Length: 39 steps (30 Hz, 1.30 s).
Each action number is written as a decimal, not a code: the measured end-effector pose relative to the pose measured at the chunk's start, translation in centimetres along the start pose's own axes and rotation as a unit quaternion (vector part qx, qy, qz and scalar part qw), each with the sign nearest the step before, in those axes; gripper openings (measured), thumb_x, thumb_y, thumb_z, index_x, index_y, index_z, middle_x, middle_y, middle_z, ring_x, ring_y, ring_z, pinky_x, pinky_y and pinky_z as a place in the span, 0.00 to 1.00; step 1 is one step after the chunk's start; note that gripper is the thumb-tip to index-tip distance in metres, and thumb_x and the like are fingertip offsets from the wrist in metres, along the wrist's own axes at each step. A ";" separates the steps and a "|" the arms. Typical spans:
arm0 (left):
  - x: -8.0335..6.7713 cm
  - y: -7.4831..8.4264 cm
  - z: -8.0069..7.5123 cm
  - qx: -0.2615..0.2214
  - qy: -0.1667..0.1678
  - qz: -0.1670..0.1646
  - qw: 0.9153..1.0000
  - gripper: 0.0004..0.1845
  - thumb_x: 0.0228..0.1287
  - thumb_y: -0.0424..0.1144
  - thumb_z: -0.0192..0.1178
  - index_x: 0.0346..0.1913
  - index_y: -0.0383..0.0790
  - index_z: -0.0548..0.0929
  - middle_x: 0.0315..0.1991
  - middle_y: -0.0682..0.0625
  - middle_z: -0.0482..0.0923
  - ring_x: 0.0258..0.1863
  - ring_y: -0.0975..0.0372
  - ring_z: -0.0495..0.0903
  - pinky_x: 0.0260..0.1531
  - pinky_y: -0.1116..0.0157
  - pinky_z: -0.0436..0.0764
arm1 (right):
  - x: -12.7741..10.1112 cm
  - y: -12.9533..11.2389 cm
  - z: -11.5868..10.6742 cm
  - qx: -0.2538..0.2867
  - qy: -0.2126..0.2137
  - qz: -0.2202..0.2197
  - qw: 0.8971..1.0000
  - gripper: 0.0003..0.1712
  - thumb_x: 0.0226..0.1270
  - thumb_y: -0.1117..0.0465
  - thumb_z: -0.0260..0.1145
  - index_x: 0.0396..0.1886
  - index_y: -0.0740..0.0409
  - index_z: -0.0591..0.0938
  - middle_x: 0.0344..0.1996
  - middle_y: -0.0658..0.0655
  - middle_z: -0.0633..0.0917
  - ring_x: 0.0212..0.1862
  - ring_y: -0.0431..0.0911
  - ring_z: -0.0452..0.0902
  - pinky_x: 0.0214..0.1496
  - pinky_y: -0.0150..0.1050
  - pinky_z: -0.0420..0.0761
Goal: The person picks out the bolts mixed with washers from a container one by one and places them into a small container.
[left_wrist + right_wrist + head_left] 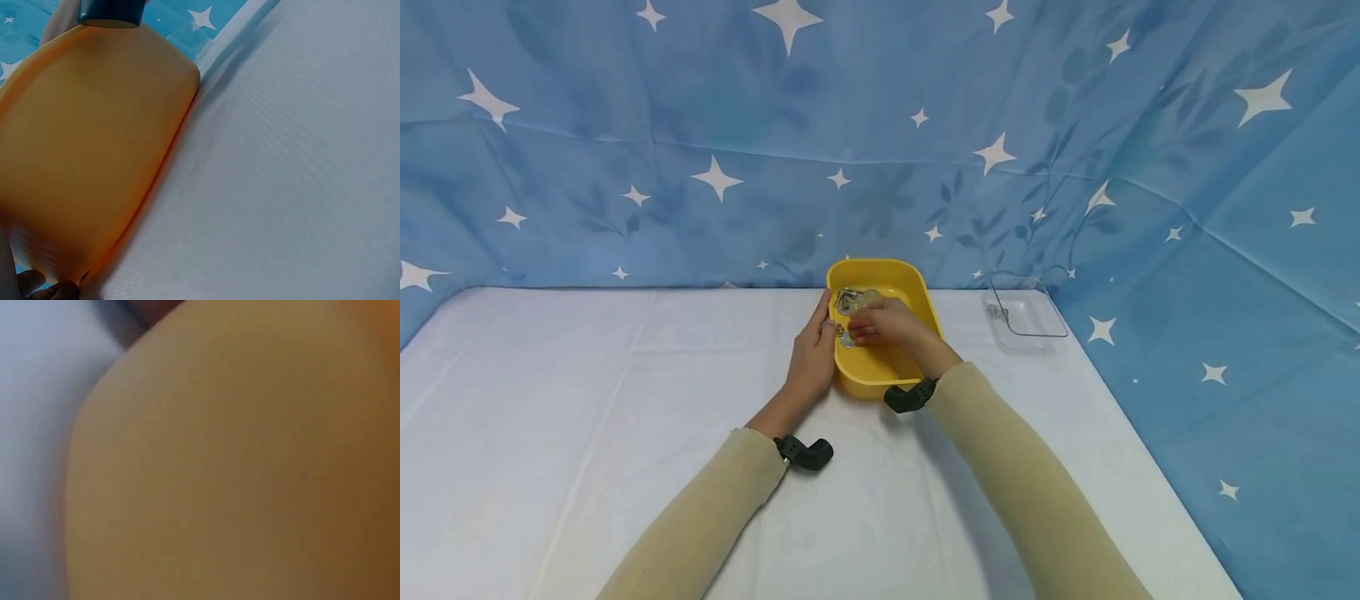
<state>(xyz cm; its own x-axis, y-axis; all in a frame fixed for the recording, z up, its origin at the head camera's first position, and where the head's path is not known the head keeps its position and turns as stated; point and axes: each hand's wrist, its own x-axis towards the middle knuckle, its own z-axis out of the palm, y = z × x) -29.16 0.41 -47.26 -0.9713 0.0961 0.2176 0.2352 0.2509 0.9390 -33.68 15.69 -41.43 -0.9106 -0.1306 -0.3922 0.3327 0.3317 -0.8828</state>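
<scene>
A yellow plastic bin [880, 367] stands at the far side of the table. At its left side my left hand [811, 357] holds the wall, thumb by the rim; in the left wrist view, fingertips [62, 290] show low at the bin's edge. My right hand [883, 321] reaches inside with its fingers bent, close to small metal pieces [840, 331] by the left wall. Whether it pinches one is hidden. More small metal parts [850, 298] lie in a loose pile farther back. The right wrist view is mostly blurred yellow bin wall [219, 456].
A clear plastic box [1030, 343] sits to the right of the bin, with small metal pieces [997, 312] at its left side. White cloth [625, 400] covers the table. Blue star-patterned curtain [880, 100] hangs behind and along the right side.
</scene>
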 end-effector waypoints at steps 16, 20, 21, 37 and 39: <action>0.0 -0.1 0.0 0.013 0.007 -0.001 1.000 0.32 0.77 0.44 0.35 0.82 0.54 0.52 0.81 0.52 0.55 0.78 0.57 0.61 0.76 0.53 0.64 | 0.7 0.1 0.7 0.017 -0.042 -0.005 0.999 0.21 0.78 0.62 0.57 0.63 0.70 0.79 0.57 0.67 0.84 0.42 0.42 0.85 0.56 0.38 0.85; 0.0 0.0 0.0 0.011 0.004 -0.001 1.000 0.31 0.78 0.44 0.35 0.82 0.57 0.52 0.81 0.53 0.55 0.78 0.58 0.62 0.75 0.53 0.65 | 0.7 0.2 0.7 0.016 -0.046 -0.015 0.999 0.21 0.77 0.64 0.58 0.63 0.71 0.79 0.57 0.69 0.84 0.42 0.44 0.85 0.55 0.38 0.86; 0.0 0.0 0.0 0.011 0.003 0.000 1.000 0.31 0.78 0.44 0.35 0.82 0.57 0.52 0.81 0.54 0.55 0.78 0.58 0.61 0.76 0.53 0.65 | 0.7 0.2 0.7 0.012 -0.046 -0.017 0.999 0.21 0.76 0.64 0.58 0.63 0.70 0.79 0.58 0.69 0.84 0.43 0.44 0.86 0.55 0.39 0.86; -0.1 -0.1 -0.2 0.009 -0.006 -0.009 1.000 0.31 0.79 0.45 0.34 0.82 0.59 0.50 0.81 0.55 0.53 0.79 0.58 0.59 0.77 0.54 0.62 | 1.2 0.8 0.7 -0.061 -0.054 -0.053 0.995 0.17 0.69 0.65 0.67 0.56 0.64 0.86 0.50 0.64 0.88 0.39 0.43 0.87 0.50 0.37 0.87; 0.0 -0.1 -0.1 0.008 -0.008 -0.009 1.000 0.31 0.79 0.46 0.34 0.82 0.60 0.50 0.81 0.55 0.53 0.79 0.58 0.59 0.77 0.54 0.63 | 1.2 0.9 0.6 -0.064 -0.049 -0.056 0.995 0.17 0.69 0.65 0.67 0.56 0.64 0.86 0.51 0.64 0.88 0.40 0.44 0.87 0.51 0.37 0.87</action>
<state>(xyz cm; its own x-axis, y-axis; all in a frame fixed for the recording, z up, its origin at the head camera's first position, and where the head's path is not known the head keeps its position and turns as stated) -29.17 0.34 -47.32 -0.9747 0.1059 0.1966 0.2184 0.2683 0.9382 -34.35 15.29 -42.81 -0.9099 -0.2621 -0.3217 0.1904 0.4250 -0.8849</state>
